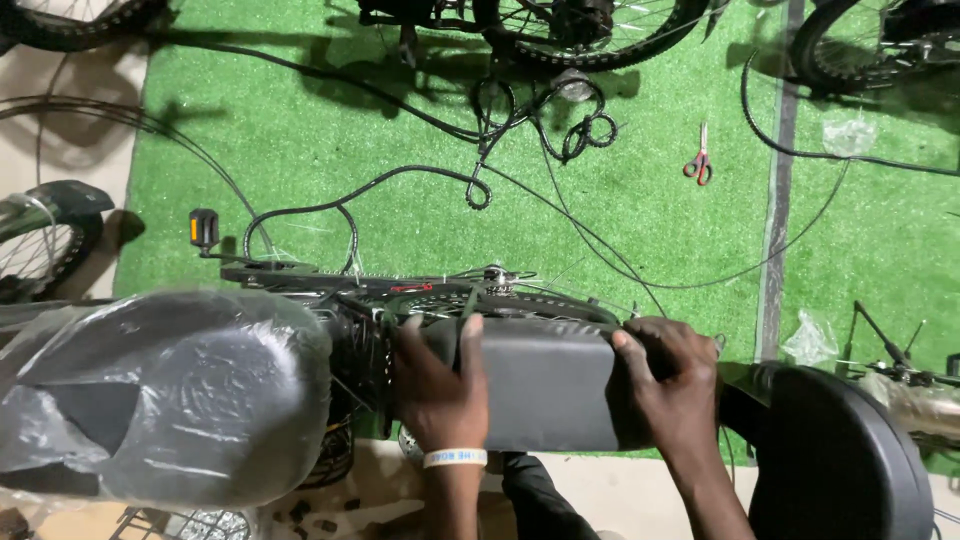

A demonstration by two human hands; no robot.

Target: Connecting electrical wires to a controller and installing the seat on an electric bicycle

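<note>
I look straight down on a bicycle. My left hand grips the near-left end of a grey padded block mounted over the rear wheel. My right hand clamps the block's right end, fingers curled over its top edge. A white wristband sits on my left wrist. To the left lies a black saddle wrapped in clear plastic. The chain and crank with a pedal show beyond the block.
Green artificial turf carries black cables, red-handled scissors and other bicycles' wheels at the top. A black rounded mudguard is at the lower right. Another wheel stands on the left.
</note>
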